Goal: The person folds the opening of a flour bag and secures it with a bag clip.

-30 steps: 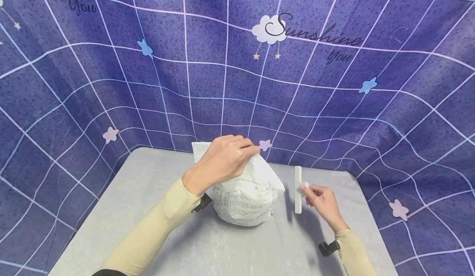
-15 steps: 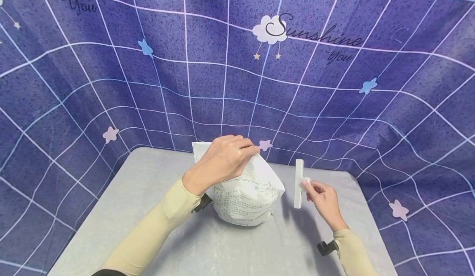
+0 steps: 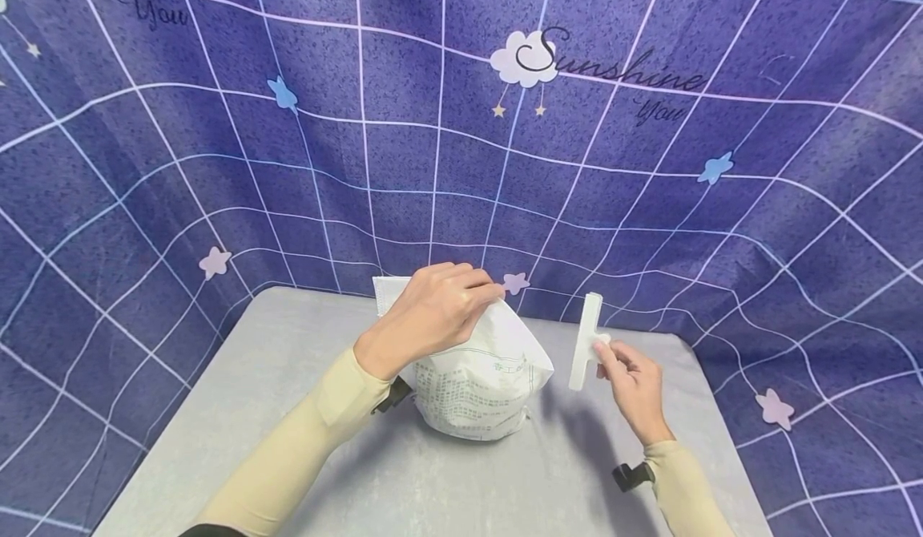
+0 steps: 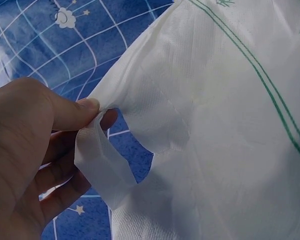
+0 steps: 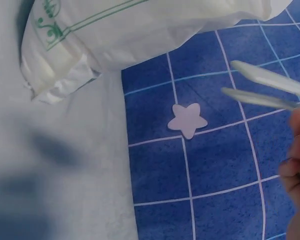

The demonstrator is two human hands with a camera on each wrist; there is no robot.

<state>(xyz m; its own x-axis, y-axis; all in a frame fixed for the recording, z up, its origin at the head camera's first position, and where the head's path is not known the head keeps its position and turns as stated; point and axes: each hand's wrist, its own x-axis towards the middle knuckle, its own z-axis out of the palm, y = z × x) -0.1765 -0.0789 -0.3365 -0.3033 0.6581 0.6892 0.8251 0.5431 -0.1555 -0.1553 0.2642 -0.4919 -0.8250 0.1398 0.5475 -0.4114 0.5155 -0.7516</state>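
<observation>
A plump white bag (image 3: 479, 397) with rows of print stands on the table in the head view. My left hand (image 3: 440, 304) pinches its top edge; the left wrist view shows the thumb (image 4: 72, 111) and a fingertip on the edge beside a cut-out handle hole. Green double lines run down the bag's side there. To the right of the bag and apart from it, my right hand (image 3: 634, 381) holds a white bag clip (image 3: 586, 345) up above the table, long bar tilted. In the right wrist view the clip's two bars (image 5: 265, 77) are spread apart.
A grey-white table (image 3: 288, 409) spreads under the bag. Behind it and at both sides hangs a blue-purple curtain (image 3: 404, 152) with grid lines, stars and clouds. The bag's back corner lies near the table's far edge.
My right hand has raised the bag clip away from the table, and the bar has tilted, its top leaning right. My left hand and the bag have stayed in place.
</observation>
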